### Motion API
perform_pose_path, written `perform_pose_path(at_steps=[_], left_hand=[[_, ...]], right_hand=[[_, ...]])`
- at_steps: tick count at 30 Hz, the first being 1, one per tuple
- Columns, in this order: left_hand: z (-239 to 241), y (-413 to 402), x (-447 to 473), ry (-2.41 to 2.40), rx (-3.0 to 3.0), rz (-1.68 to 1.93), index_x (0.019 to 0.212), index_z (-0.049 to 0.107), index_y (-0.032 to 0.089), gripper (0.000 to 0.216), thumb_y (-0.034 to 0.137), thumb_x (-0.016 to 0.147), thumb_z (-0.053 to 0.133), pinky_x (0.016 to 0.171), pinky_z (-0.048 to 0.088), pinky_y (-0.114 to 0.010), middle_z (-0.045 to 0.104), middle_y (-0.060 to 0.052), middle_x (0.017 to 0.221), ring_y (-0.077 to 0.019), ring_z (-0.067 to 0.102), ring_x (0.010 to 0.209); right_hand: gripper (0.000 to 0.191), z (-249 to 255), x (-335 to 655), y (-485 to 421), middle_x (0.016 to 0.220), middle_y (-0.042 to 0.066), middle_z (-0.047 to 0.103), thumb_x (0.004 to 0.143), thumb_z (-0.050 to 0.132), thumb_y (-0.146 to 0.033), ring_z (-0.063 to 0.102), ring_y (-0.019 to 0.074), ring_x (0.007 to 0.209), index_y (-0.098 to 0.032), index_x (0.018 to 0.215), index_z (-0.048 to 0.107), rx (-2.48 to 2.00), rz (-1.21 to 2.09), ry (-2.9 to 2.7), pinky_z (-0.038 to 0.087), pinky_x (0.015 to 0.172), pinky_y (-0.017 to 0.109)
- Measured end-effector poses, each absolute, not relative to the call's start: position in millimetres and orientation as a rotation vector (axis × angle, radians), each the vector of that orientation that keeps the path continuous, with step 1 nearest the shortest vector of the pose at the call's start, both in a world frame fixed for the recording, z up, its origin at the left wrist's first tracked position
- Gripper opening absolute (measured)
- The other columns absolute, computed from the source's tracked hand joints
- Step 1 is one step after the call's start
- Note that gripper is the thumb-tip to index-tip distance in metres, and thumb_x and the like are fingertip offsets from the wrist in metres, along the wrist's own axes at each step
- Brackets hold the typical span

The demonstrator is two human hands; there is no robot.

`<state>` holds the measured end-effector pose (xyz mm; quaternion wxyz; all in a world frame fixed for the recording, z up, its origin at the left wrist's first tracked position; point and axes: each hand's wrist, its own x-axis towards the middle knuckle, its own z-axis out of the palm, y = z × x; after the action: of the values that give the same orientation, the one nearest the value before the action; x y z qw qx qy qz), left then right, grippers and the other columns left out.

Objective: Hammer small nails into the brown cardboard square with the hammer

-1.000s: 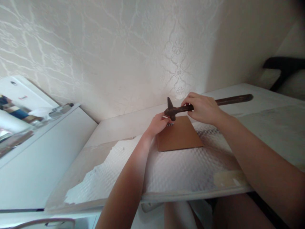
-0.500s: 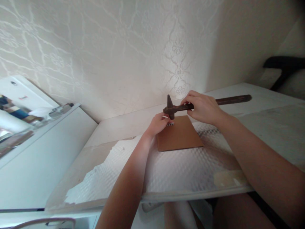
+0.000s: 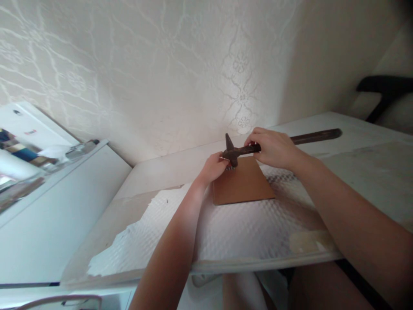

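My right hand (image 3: 272, 148) grips a dark hammer (image 3: 248, 149) by the handle, close to its head. The hammer's head is low over the left side of a flat brown board (image 3: 247, 185), right beside the fingers of my left hand (image 3: 213, 167). Those fingers are pinched together at the board's upper left edge. A small row of dark and light marks or teeth (image 3: 230, 168) shows under the fingertips. What the left fingers hold is mostly covered by the hammer head and too small to name.
Under the board lies a white quilted sheet (image 3: 238, 237) on a pale table (image 3: 361, 161). A white cabinet (image 3: 64, 206) with assorted items on top stands at the left. The patterned wall (image 3: 180, 77) rises behind, and a black armrest-like part (image 3: 383, 86) is at the far right.
The hammer head has come down slightly toward the left fingertips, with my right hand lowering a little. My left hand and the board have stayed in place.
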<state>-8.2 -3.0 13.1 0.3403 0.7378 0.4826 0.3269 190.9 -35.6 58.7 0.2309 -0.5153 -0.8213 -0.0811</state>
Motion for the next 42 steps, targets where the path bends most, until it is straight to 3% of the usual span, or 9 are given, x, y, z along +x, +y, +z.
perform_pose_path(at_steps=[7, 13, 18, 42], left_hand=[[15.2, -5.3, -6.6, 1.209, 1.863, 0.841, 0.080, 0.065, 0.014, 0.017, 0.011, 0.071, 0.051, 0.079, 0.047, -0.027, 0.069, -0.005, 0.082, -0.0158, 0.064, 0.080], [15.2, -4.9, -7.1, 1.263, 1.896, 0.834, 0.086, 0.066, 0.014, 0.022, 0.010, 0.070, 0.051, 0.077, 0.047, -0.027, 0.069, -0.004, 0.085, -0.0168, 0.063, 0.080], [16.2, -6.3, -6.4, 1.238, 1.877, 0.841, 0.078, 0.065, 0.015, 0.014, 0.012, 0.070, 0.054, 0.080, 0.046, -0.026, 0.069, -0.004, 0.082, -0.0161, 0.064, 0.081], [12.6, -4.4, -7.8, 1.235, 1.832, 0.840, 0.083, 0.063, 0.015, 0.016, 0.013, 0.072, 0.052, 0.081, 0.047, -0.028, 0.070, -0.004, 0.080, -0.0162, 0.065, 0.082]], right_hand=[[0.030, 58.5, 192.0, -34.6, 0.097, 0.003, 0.061, 0.069, 0.052, -0.011, 0.056, 0.0189, 0.081, -0.024, 0.093, 0.065, -1.439, -0.230, -2.182, 0.033, 0.055, 0.027], [0.027, 56.5, 192.6, -32.9, 0.094, 0.002, 0.061, 0.067, 0.053, -0.011, 0.057, 0.0184, 0.079, -0.023, 0.088, 0.064, -1.434, -0.196, -2.240, 0.033, 0.054, 0.027], [0.029, 58.1, 192.6, -33.7, 0.097, 0.003, 0.061, 0.068, 0.052, -0.011, 0.057, 0.0195, 0.081, -0.024, 0.092, 0.064, -1.440, -0.223, -2.173, 0.032, 0.053, 0.027], [0.030, 61.5, 192.8, -36.0, 0.098, 0.003, 0.061, 0.069, 0.052, -0.013, 0.057, 0.0197, 0.080, -0.026, 0.093, 0.065, -1.437, -0.231, -2.162, 0.034, 0.054, 0.028]])
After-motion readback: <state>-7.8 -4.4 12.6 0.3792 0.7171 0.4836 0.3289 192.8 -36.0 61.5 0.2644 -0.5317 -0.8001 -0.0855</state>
